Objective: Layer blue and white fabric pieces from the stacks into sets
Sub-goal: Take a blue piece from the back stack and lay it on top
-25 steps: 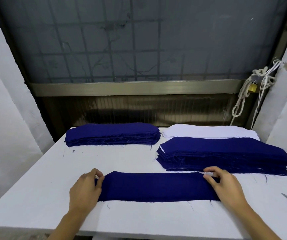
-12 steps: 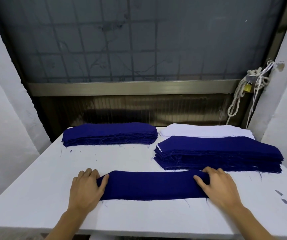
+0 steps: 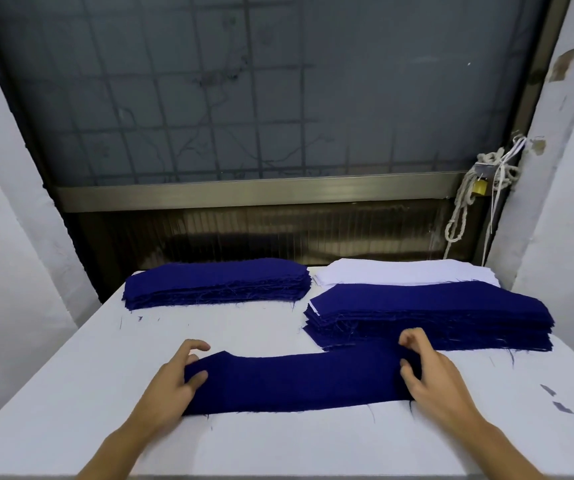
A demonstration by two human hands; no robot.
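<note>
The job looks barely begun: a single blue strip (image 3: pixel 296 382) lies across the near part of the table (image 3: pixel 71 393), with no white piece on it and no finished set anywhere in view. Behind it the left blue stack (image 3: pixel 216 282), the right blue stack (image 3: pixel 431 306) and the white stack (image 3: pixel 400 271), which sits just behind the right blue one, all look thick, so most of the layering seems to lie ahead, starting with a white piece for this strip. The left hand (image 3: pixel 168 386) pinches the strip's left end, thumb on top, and the right hand (image 3: pixel 431 372) curls round its right end, which is bunched up and touches the front of the right blue stack. Half a second earlier both hands lay flatter on the ends and the strip lay straight and smooth. Now the ends are gathered and slightly raised, the far left corner peaks upward, and the strip sits askew, its right end farther from the person.
</note>
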